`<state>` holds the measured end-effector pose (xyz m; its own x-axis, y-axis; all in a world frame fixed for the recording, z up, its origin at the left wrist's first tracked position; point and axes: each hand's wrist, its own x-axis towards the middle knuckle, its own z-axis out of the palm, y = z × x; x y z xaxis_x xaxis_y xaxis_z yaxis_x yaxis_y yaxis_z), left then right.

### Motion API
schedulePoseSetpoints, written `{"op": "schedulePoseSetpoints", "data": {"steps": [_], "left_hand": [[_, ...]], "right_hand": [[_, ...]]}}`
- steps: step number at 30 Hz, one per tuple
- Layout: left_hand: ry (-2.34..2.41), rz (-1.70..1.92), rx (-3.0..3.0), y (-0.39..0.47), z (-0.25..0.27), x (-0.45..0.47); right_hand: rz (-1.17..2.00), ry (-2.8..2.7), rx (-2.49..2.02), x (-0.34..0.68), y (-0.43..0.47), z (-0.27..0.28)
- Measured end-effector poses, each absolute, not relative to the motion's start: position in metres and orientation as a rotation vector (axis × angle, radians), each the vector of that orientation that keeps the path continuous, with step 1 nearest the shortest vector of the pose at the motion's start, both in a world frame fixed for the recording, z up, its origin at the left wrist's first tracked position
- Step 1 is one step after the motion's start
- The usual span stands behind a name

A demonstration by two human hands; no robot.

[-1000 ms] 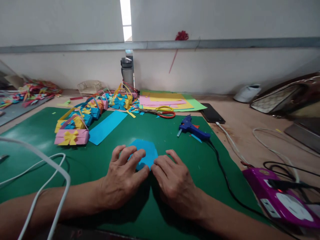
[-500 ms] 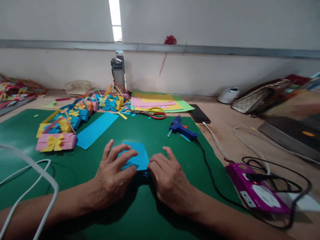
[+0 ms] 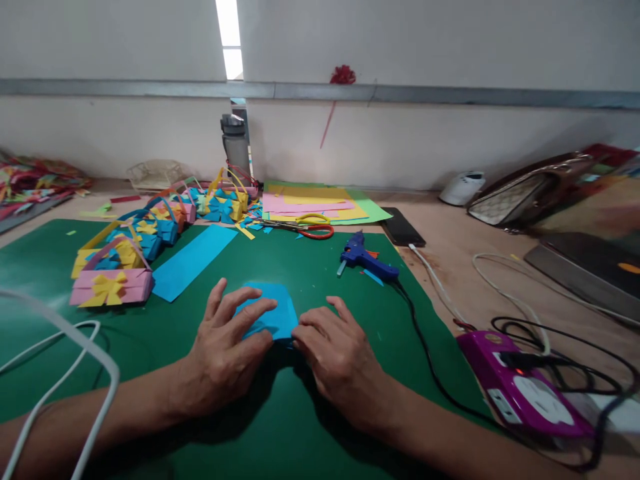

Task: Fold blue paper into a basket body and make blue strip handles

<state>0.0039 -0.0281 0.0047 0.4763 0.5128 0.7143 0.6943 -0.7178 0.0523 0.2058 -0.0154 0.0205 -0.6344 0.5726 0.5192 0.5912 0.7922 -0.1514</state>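
Blue paper (image 3: 280, 308) on the green mat (image 3: 300, 263), near side, both my hands on it.
My right hand (image 3: 343, 363) pinches its near right corner; my left hand (image 3: 227, 350) spreads over its left side, fingers parted; whether it grips, I cannot tell. Strip (image 3: 195, 262) and pink basket (image 3: 137, 283) farther left; glue gun (image 3: 369, 259) far right.

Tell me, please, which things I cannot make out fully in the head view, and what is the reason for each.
All in the head view:
Blue paper: left part covered by the left hand.
Right hand: its back hides the palm, so its exact grip is unclear.
Yellow basket: partly behind the pink basket.
Colourful heap: blurred, cut off by the left edge.
Dark object: cut off by the right edge.
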Motion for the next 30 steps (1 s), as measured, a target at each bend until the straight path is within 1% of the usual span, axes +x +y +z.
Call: {"op": "schedulePoseSetpoints", "data": {"steps": [6,13,17,20,23,26,30], "left_hand": [[-0.986,-1.119,-2.472,-0.028,0.005,0.005],[-1.067,-1.154,-2.463,-0.024,0.012,0.004],[-1.135,-1.135,-2.483,-0.019,0.016,0.001],[-1.152,-1.096,-2.500,-0.015,0.017,0.002],[-1.129,-1.071,-2.524,-0.014,0.021,0.006],[-1.092,-1.055,-2.569,-0.013,0.025,0.011],[-1.072,-1.062,-2.630,-0.013,0.029,0.018]], "right_hand": [[-0.135,-2.445,-0.905,0.204,-0.019,0.019],[-0.223,-2.457,-0.907,0.207,-0.014,0.018],[-0.086,-2.386,-0.962,0.210,-0.008,0.020],[0.035,-2.330,-0.885,0.211,-0.005,0.024],[0.066,-2.330,-0.834,0.211,-0.008,0.027],[0.090,-2.355,-0.886,0.211,-0.012,0.027],[0.235,-2.275,-0.948,0.210,-0.015,0.027]]}}
